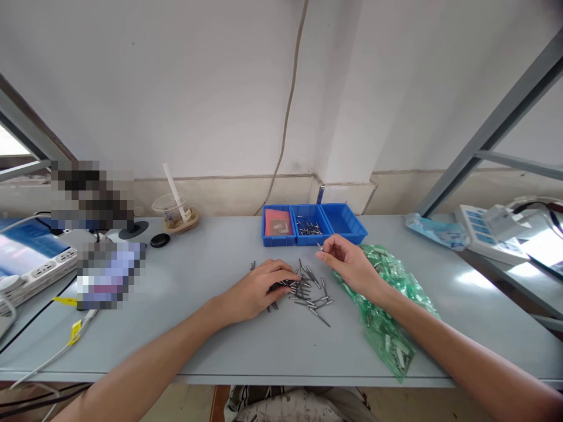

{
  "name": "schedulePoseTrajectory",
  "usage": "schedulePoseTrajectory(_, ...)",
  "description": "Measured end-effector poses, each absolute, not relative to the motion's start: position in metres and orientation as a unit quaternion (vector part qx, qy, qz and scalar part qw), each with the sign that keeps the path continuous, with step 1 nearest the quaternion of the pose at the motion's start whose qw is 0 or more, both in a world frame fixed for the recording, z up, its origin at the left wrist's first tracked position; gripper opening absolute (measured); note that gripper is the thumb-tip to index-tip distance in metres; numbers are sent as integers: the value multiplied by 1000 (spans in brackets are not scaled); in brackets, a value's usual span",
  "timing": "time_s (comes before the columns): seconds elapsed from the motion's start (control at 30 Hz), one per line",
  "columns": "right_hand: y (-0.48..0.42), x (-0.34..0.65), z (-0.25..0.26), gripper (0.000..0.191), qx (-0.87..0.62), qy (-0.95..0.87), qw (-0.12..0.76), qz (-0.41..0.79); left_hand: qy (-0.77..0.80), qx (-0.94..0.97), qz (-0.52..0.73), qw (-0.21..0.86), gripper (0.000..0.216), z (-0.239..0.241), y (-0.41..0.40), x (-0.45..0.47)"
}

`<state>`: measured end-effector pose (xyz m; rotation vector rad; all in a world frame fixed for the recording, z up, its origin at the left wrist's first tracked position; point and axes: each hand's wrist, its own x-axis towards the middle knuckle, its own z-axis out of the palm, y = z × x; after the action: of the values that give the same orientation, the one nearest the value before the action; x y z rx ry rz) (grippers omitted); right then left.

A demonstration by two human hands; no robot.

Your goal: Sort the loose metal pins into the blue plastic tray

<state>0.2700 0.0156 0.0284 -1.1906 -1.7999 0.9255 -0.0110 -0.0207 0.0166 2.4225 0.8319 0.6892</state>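
My left hand (261, 287) rests over a loose pile of thin metal pins (308, 287) on the grey table, its fingers curved over them and the thumb apart from the fingertips. Some pins lie partly hidden beneath it. With thumb and forefinger pinched, my right hand (347, 261) holds one small metal pin (319, 247) just in front of the blue trays. Similar pins fill part of the middle blue tray (311, 239). Under my right wrist lies a green plastic bag (391, 346) with small pale and metallic pieces showing through.
The left blue tray (278, 240) holds a red sheet and a small clear packet; the right blue tray (345, 223) adjoins the middle one. A lidded cup (171, 205), a round black object (160, 240) and power strips stand left. A blue-white packet (435, 231) and another power strip (488, 234) lie right.
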Motion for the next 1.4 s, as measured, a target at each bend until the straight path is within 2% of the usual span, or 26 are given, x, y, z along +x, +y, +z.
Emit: schedulePoseTrajectory(1.4, 15, 270, 34, 34, -468, -701, 371, 388, 308, 897, 231, 217, 30, 16, -21, -11)
